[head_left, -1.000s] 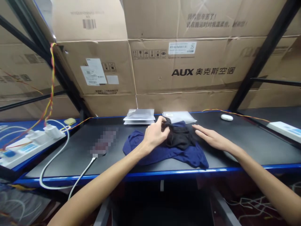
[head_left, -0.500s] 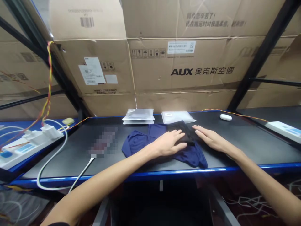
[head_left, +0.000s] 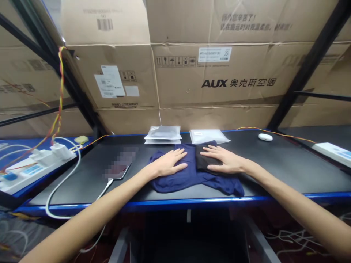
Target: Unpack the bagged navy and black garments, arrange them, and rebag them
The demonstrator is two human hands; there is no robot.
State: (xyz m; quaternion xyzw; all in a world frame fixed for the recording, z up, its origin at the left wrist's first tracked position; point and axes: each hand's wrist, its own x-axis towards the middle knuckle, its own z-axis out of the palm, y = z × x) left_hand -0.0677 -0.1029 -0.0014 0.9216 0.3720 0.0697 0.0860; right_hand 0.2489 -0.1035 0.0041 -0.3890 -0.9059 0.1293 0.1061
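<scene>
Both hands lie palm down on the cloth near the front edge of the desk, about midway between its left and right ends. The left hand is open and flat, thumb held away from the fingers, resting on the blue cloth and gripping nothing. The right hand, also open with its thumb apart, lies over the black cloth, covering much of it, and has hold of nothing either. The black cloth sits on the right part of the blue one, which spreads out wrinkled beneath it, one end reaching close to the desk's front edge. Along the back edge, just beyond the cloth, are a stack of plastic bags and, to its right, another pale bag. A small white case lies toward the back right corner. Near the left end is a phone, partly blurred, with a white cable plugged in
</scene>
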